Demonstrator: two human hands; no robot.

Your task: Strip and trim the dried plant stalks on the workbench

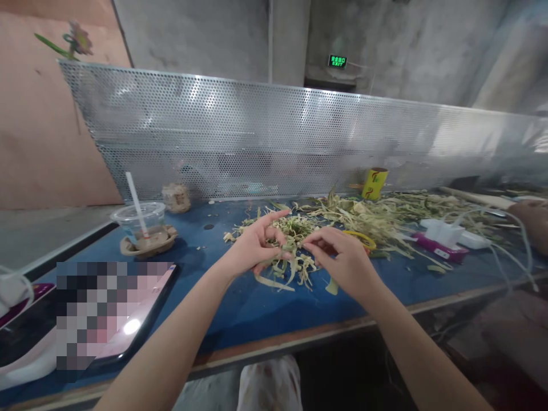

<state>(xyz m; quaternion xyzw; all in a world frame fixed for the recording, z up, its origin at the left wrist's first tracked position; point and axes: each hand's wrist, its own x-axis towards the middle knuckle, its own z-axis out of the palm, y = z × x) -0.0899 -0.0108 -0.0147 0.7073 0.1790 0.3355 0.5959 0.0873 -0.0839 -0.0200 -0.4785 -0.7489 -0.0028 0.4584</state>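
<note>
Over a pile of dried, pale-green plant strips (295, 227), both of my hands work close together. My left hand (257, 242) has its index finger stretched out, while the thumb and the other fingers close on a small greenish plant piece (289, 246). My right hand (345, 257) is pinched at the right side of that same piece, thumb against fingertips; the exact grip is too small to make out. Curled loose strips (303, 268) hang or lie just below the fingers. A yellow ring (363, 240), perhaps a tape roll, lies partly hidden behind my right hand.
On the blue table (240, 319) stand a plastic cup (139, 220) in a cardboard holder and a tablet (141, 319) at left. More plant strips (377, 217), a yellow can (375, 184) and a power strip (440, 245) with cables are right. Another person's hand (533, 220) is far right.
</note>
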